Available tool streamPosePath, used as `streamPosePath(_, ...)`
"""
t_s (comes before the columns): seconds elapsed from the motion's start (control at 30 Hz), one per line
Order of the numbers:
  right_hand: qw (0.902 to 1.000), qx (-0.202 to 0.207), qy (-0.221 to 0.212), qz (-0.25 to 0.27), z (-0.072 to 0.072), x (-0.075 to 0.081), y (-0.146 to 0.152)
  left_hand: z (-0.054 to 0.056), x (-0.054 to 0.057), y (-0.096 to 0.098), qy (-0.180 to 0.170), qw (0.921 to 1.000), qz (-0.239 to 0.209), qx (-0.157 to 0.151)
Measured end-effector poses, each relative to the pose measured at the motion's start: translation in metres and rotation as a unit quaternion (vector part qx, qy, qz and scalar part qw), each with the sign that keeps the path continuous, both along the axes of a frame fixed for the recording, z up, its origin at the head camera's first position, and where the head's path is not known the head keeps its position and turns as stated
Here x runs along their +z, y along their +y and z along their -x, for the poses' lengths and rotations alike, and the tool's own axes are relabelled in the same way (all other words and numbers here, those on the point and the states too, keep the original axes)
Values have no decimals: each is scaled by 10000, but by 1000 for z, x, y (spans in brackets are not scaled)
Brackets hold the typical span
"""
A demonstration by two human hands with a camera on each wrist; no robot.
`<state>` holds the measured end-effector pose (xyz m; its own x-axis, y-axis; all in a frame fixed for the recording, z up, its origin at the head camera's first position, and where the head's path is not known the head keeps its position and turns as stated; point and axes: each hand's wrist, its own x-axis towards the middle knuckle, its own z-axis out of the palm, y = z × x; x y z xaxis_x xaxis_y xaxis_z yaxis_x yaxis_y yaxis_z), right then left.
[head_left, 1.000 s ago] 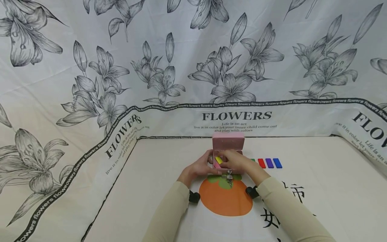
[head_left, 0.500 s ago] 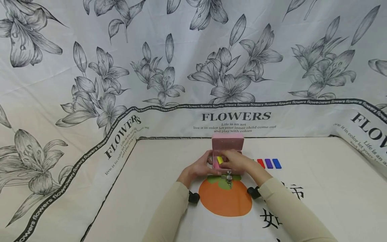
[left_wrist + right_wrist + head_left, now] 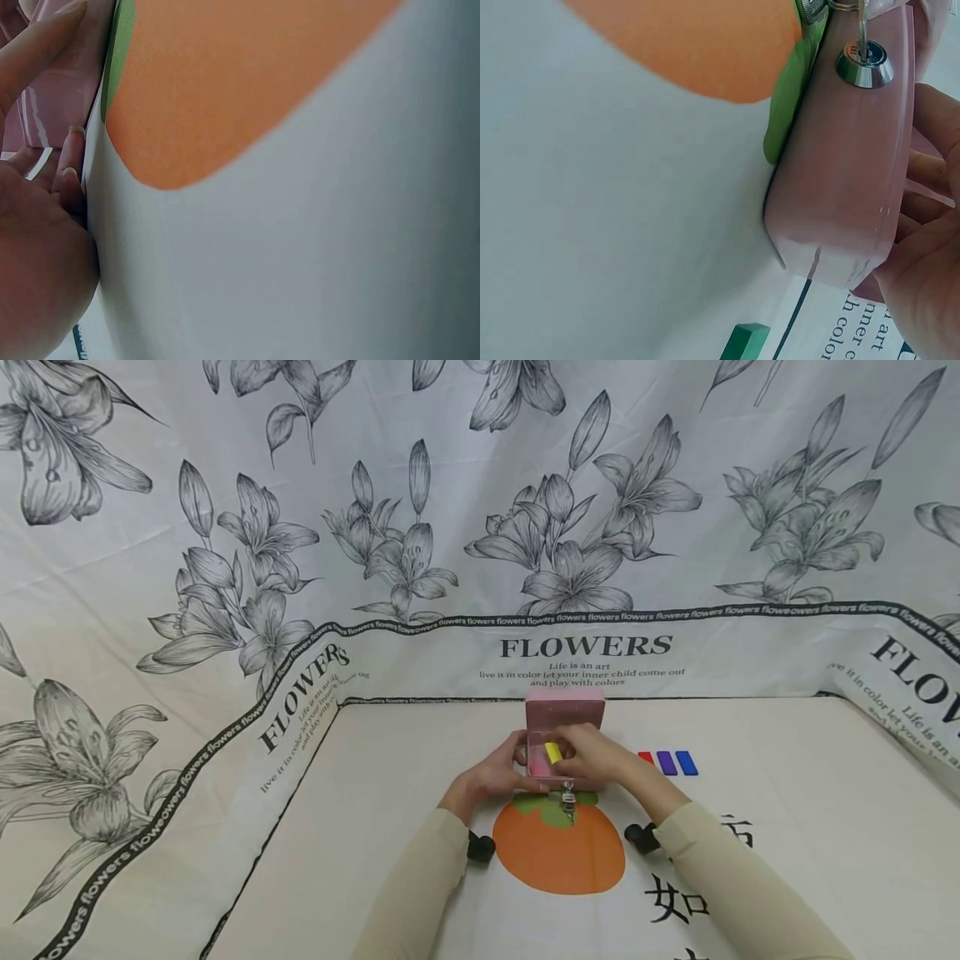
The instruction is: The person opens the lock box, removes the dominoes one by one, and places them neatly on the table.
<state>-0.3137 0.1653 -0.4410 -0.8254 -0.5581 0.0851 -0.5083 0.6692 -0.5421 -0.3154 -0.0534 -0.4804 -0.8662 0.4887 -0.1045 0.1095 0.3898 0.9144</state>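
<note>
A pink lockable box stands at the back of the table with its lid raised. My left hand grips its left side, thumb across the front wall in the left wrist view, fingers at the end. My right hand reaches over the open box and pinches a small yellow block above the inside. A brighter pink patch shows on the box floor. In the right wrist view a key sits in the metal lock on the box front, and the fingertips are hidden behind the wall.
Red, purple and blue blocks lie in a row right of the box; a green block shows in the right wrist view. A metal charm hangs from the lock over the printed orange fruit. A flowered cloth stands behind.
My right hand has shifted slightly right and up with the yellow block, now covering the green block in the head view. The left hand and box stay put.
</note>
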Motion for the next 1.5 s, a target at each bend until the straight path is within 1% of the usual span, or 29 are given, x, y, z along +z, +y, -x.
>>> streamPosePath(0.23,9998,69,126,136,-1,0,7,0,0,1,38,9999,94,-8)
streamPosePath(0.4,9997,100,87,223,-2,1,12,1,-1,1,74,9998,164,-5)
streamPosePath(0.5,9996,50,43,274,-3,2,14,2,-2,1,69,9998,188,27)
streamPosePath(0.73,9997,-32,38,248,-10,10,19,2,-2,1,-4,9999,101,98)
streamPosePath(0.87,9997,-102,17,201,-13,14,21,1,-1,1,-25,9998,127,122)
streamPosePath(1.07,9998,-179,-20,121,-18,17,27,0,0,2,-35,9999,156,52)
streamPosePath(1.27,9996,-208,-45,166,-23,22,34,2,1,2,20,10000,89,-22)
streamPosePath(1.5,9996,-223,-73,144,-28,24,41,2,-2,2,34,9998,154,110)
